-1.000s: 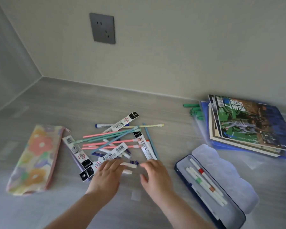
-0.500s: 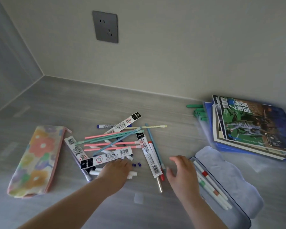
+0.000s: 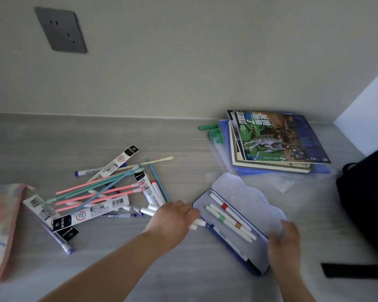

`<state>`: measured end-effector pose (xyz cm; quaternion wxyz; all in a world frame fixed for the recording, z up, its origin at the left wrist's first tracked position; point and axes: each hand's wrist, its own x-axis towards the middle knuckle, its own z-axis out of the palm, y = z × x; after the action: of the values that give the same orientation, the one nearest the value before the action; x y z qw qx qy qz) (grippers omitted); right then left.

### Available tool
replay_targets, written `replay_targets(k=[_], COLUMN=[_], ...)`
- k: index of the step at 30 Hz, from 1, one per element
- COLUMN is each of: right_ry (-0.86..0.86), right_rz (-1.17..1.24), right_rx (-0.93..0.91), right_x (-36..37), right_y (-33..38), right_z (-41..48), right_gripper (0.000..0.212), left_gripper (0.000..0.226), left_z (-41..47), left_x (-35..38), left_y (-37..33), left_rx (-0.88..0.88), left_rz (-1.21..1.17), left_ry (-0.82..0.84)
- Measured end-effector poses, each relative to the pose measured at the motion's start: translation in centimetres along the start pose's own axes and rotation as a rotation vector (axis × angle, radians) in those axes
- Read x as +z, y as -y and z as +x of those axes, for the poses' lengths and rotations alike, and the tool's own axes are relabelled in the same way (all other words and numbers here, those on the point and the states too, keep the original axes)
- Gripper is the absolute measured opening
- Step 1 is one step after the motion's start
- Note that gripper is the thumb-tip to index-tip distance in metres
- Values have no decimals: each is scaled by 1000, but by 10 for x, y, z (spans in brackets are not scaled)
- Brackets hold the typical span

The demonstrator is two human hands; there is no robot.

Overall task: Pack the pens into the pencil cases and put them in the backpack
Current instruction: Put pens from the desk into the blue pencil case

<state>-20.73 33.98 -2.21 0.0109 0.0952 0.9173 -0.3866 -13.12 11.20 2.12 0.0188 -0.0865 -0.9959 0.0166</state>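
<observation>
The open blue pencil case [image 3: 205, 196] lies right of centre with several white pens [image 3: 229, 216] in its tray and its pale lid [image 3: 251, 197] folded back. My left hand [image 3: 172, 219] is at the case's left rim, closed around a few white pens [image 3: 198, 224] whose ends stick out toward the tray. My right hand [image 3: 286, 238] grips the near right edge of the case. A loose pile of pens and packaged refills [image 3: 100, 192] lies to the left. The floral fabric pencil case [image 3: 0, 225] sits at the far left edge. The dark backpack [image 3: 367, 203] stands at the right.
A stack of magazines on a blue folder [image 3: 277, 138] lies behind the case, with green markers [image 3: 212, 131] beside it. A black backpack strap [image 3: 354, 271] lies on the surface at the lower right. The wall with a socket [image 3: 61, 29] is close behind.
My left hand picked white pens from the pile and carried them right to the blue case. My right hand moved right onto the case's edge. The view shifted right, revealing the backpack.
</observation>
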Motion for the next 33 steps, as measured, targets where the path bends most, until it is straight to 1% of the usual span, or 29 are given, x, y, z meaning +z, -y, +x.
replay_targets(k=[1, 3, 4, 5, 7, 10, 12, 15, 17, 20, 21, 23, 25, 27, 30, 31, 32, 33], right_ry=[-4, -24, -34, -32, -1, 82, 123, 170, 185, 228, 241, 260, 271, 276, 256, 256, 263, 273], right_rz=[13, 42, 48, 51, 52, 44, 46, 39, 31, 72, 104, 161, 194, 212, 216, 210, 203, 193], right_rx=[29, 42, 39, 40, 33, -24, -43, -55, -81, -114, -109, -106, -120, -138, -210, -241, -265, -282], right_x=[1, 5, 6, 8, 13, 19, 19, 18, 17, 15, 15, 15, 18, 21, 26, 28, 30, 31], right_y=[-1, -3, -3, 0, 4, 8, 8, 5, 3, 5, 6, 8, 9, 9, 11, 14, 16, 18], right_z=[1, 5, 6, 6, 4, -2, -3, -2, -1, 3, 4, 6, 8, 7, 5, 5, 6, 8], right_gripper=[43, 46, 47, 47, 47, 48, 49, 49, 49, 49, 49, 50, 51, 53, 55, 55, 56, 56], left_gripper=[41, 36, 36, 37, 40, 33, 28, 29, 36, 43, 42, 42, 48, 48, 52, 52, 52, 53], left_z=[10, 26, 34, 42, 53, 64, 67, 67, 65, 60, 57, 49, 36, 18, -5, -7, -7, -5], left_x=[1, 4, 9, 17, 24, 33, 34, 37, 37, 31, 28, 22, 19, 23, 28, 26, 25, 25], left_y=[-12, -31, -39, -47, -60, -73, -77, -75, -73, -65, -63, -62, -63, -66, -67, -67, -64, -61], left_rx=[50, 94, 92, 122, 143, 133, 129, 98, 73, 69, 74, 113, 49, -15, -126, -167, -197, -218], left_rz=[-2, -81, -128, -126, -118, -127, -134, -160, -230, -260, -274, -211, -115, -101, -126, -116, -147, -200], left_ry=[6, 33, 95, 152, 240, 263, 259, 236, 221, 210, 179, 66, 78, 76, 253, 240, 244, 212])
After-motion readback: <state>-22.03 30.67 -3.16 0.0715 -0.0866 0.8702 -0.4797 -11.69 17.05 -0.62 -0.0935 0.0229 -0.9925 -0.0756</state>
